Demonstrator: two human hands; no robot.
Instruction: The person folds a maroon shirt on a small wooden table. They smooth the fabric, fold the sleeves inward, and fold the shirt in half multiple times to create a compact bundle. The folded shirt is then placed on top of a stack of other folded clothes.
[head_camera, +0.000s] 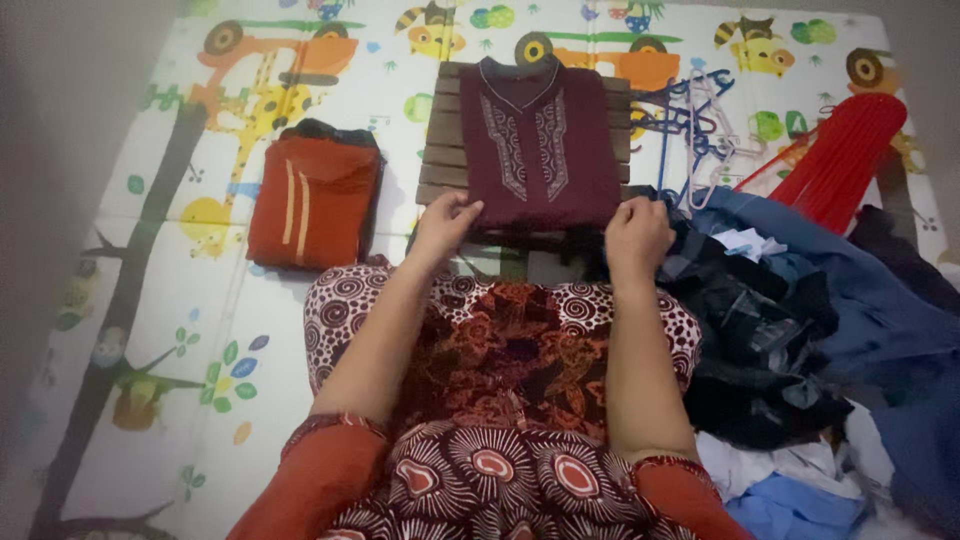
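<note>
Now | both hands (445, 222) (637, 235) pinch maroon shirt (540, 150) bottom edge | laundry pile (800, 330) crowds right | mat (170, 300) open left

- The light is dim and flat, with a cool cast — no single source shows.
- Dark vignetting eats the left edge and both upper corners.
- Shadows are soft; the dark clothes pile (790, 340) at the right loses detail in its folds.
- No glare anywhere.
- The picture is slightly soft throughout — wide-lens bending curves the play mat (180, 300) edges.
</note>
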